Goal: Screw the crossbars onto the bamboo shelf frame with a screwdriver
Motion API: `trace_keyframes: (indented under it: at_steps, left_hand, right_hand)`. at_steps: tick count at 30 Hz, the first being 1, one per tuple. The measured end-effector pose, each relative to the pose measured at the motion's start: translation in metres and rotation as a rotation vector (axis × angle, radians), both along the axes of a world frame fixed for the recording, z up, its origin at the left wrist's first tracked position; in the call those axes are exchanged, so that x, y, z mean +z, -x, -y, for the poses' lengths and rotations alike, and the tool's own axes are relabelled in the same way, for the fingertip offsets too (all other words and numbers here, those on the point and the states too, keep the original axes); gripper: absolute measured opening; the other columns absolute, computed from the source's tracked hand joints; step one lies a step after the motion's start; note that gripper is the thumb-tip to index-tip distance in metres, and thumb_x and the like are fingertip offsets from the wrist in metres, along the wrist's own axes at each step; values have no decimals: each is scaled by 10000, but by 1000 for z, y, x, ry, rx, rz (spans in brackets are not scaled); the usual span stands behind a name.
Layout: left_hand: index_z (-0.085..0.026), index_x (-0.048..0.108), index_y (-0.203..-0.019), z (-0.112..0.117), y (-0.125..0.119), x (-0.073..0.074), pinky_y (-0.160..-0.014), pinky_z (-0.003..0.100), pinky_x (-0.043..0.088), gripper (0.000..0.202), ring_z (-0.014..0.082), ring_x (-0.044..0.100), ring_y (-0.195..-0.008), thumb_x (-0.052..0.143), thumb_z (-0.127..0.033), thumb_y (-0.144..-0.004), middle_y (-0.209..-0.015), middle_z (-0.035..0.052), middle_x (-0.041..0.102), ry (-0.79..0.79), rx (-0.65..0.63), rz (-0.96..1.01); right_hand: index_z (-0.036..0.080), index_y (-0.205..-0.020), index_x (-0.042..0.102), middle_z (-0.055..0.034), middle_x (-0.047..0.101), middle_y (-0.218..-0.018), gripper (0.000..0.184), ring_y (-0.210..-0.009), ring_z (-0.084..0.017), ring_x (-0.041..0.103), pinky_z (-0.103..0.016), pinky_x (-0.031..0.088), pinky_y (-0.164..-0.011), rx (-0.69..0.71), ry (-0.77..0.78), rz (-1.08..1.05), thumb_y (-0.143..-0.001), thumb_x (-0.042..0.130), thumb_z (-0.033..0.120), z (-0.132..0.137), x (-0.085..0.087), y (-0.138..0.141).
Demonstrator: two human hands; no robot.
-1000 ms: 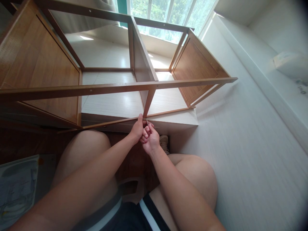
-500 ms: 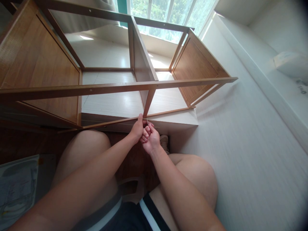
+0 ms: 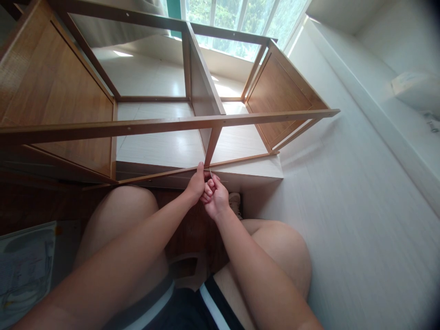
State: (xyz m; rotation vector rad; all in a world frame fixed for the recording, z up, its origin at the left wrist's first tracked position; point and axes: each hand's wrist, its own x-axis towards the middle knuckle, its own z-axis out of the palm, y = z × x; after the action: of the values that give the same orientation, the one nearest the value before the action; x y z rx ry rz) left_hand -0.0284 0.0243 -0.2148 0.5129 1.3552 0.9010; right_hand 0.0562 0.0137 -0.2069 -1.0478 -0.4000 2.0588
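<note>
Lying across the upper half of the frame: wooden shelf frame [image 3: 154, 124]. Clamping its lower rail [image 3: 165, 173] at centre frame: left hand [image 3: 195, 183]. Touching it, closing fist-tight round thin metal key [image 3: 210, 173]: right hand [image 3: 216, 199].

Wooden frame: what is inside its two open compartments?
Only a pale surface shows through both compartments, split by a centre divider. The left hand and right hand cover the joint on the near rail, so any screw there is hidden.

Bright window [image 3: 237, 18] backlight, vignetted corners
</note>
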Motion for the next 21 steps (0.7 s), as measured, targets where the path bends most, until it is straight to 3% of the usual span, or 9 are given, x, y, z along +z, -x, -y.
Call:
trace_keyframes:
  at_steps: [4,8,11,14,18,21]
  left_hand:
    - [-150,732,-944,-1,-1,-3,-335,243,302,853,131,402,-298,164,-781,-870,-377,-20,426,-30,-1,28]
    - [-135,725,-868,-4,-2,-8,-397,232,329,822,121,456,-384,145,-717,-912,-466,11,524,-89,27,47]
    - [-129,718,-835,-6,-1,-11,-494,227,401,800,132,543,-508,163,-699,-922,-587,48,633,-108,53,36]
    - [-126,717,-832,-6,-1,-11,-544,232,430,796,147,586,-586,181,-709,-914,-681,68,687,-114,61,30]
    - [-128,724,-854,-5,-1,-9,-508,222,414,781,138,574,-549,175,-678,-933,-616,53,658,-119,60,31]
    - [-135,733,-896,-3,-1,-7,-409,232,359,801,131,480,-396,167,-700,-922,-447,10,521,-100,30,44]
  right_hand:
    - [220,-625,404,77,377,-421,383,-339,-84,247,-187,196,-351,-77,-135,178,-975,400,376,1,-5,4]
    - [206,-577,475,58,445,-463,388,-421,-88,356,-192,247,-426,-162,-282,392,-947,516,316,2,-10,1]
    - [218,-653,589,45,528,-562,234,-508,-101,430,-203,281,-488,-205,-361,520,-879,642,246,3,-8,-5]
    - [236,-737,623,48,505,-564,136,-539,-116,466,-209,301,-520,-206,-437,679,-841,689,180,3,-5,-10]
    - [229,-718,599,45,526,-547,176,-505,-105,475,-200,306,-487,-141,-362,522,-887,646,218,1,-6,-9]
    - [208,-612,526,51,486,-453,352,-391,-86,386,-200,256,-401,-88,-291,398,-942,557,329,1,-10,-4]
